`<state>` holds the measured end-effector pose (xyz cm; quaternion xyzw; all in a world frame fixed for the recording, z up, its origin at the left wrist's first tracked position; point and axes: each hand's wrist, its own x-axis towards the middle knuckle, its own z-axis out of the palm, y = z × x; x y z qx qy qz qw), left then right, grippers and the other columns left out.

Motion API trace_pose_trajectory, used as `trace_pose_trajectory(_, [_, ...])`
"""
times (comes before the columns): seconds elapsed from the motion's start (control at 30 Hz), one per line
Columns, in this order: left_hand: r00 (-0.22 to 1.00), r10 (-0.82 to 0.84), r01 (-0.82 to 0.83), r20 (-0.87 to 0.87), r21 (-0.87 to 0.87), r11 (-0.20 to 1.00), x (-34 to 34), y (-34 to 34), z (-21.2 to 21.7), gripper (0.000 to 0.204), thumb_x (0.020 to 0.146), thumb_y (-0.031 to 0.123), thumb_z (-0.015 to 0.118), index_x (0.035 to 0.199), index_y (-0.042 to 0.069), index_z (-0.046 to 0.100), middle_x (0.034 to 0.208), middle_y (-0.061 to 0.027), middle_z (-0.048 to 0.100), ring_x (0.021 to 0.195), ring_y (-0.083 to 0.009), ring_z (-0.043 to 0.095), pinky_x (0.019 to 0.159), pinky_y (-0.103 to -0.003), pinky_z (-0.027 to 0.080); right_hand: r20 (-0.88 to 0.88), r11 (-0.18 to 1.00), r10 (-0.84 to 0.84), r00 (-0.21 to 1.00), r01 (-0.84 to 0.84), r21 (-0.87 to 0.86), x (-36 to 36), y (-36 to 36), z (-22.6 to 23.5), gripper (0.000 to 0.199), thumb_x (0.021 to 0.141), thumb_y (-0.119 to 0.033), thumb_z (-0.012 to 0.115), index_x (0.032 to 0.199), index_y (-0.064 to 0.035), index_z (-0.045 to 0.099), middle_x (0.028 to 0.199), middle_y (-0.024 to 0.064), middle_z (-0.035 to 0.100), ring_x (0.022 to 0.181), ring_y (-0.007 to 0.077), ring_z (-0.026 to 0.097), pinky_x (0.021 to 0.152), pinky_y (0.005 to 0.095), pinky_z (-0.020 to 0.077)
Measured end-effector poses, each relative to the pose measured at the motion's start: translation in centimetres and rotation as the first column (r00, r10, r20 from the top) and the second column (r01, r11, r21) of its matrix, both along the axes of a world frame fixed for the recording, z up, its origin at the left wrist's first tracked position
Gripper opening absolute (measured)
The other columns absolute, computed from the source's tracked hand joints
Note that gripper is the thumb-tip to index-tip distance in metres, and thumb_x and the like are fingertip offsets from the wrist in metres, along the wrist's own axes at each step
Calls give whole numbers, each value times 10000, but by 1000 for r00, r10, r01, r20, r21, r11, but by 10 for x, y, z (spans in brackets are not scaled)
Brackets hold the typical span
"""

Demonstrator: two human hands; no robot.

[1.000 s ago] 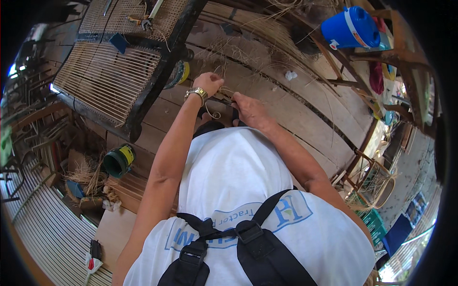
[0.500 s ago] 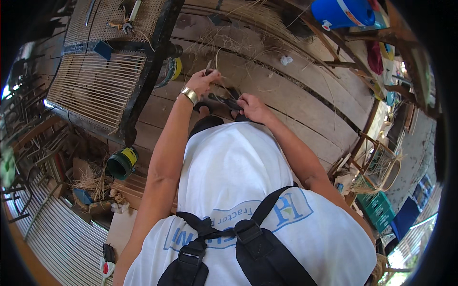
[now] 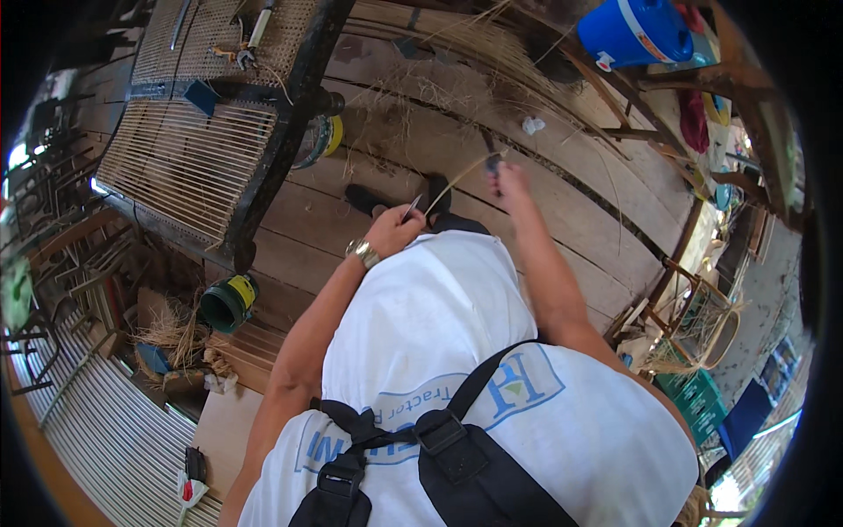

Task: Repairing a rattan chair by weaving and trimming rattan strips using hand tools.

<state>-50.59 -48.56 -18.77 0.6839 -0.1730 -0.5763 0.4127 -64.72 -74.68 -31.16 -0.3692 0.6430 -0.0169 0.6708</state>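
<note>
Head view: left hand [image 3: 397, 232] bent inward, pinching pale strip [image 3: 455, 182]; right hand [image 3: 511, 184] extended forward, closed on blurred dark object [image 3: 493, 163], perhaps tool

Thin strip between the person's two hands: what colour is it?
The thin strip is pale straw-yellow; it shows best in the head view.

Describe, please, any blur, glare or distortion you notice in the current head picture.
Head view: the right hand looks smeared, probably by motion, while the left hand is crisper; in the head view, glare washes out patches near both side rims; also in the head view, the fisheye lens bends the ridged sheet, and the corners fall to black.
</note>
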Motion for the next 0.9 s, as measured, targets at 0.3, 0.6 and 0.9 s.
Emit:
trace_pose_trajectory(0.3, [529, -487, 205, 695, 452, 868, 86, 27, 24, 220, 868, 255, 603, 916, 58, 690, 845, -177, 683, 783, -391, 642, 714, -471, 523, -429, 566, 651, 626, -777, -276, -36, -85, 100, 262, 952, -285, 521, 941, -33, 592, 722, 109, 645, 535, 195, 602, 495, 324, 474])
trace_pose_trajectory(0.6, [758, -348, 399, 552, 29, 916, 85, -76, 63, 203, 861, 201, 681, 984, 40, 696, 821, -96, 680, 682, -180, 614, 620, -316, 481, 273, 834, 547, 791, -544, -96, 48, 47, 134, 256, 1016, -297, 463, 1062, -47, 491, 802, 78, 672, 478, 95, 482, 423, 252, 400])
trace_pose_trajectory(0.9, [754, 554, -513, 352, -212, 832, 76, -41, 24, 298, 994, 308, 526, 1112, 64, 651, 863, -41, 668, 594, -99, 515, 553, -247, 429, 638, 916, -81, 766, -195, 350, 65, 70, 138, 164, 1005, -245, 493, 985, -83, 478, 750, 87, 583, 512, 107, 459, 444, 253, 383])
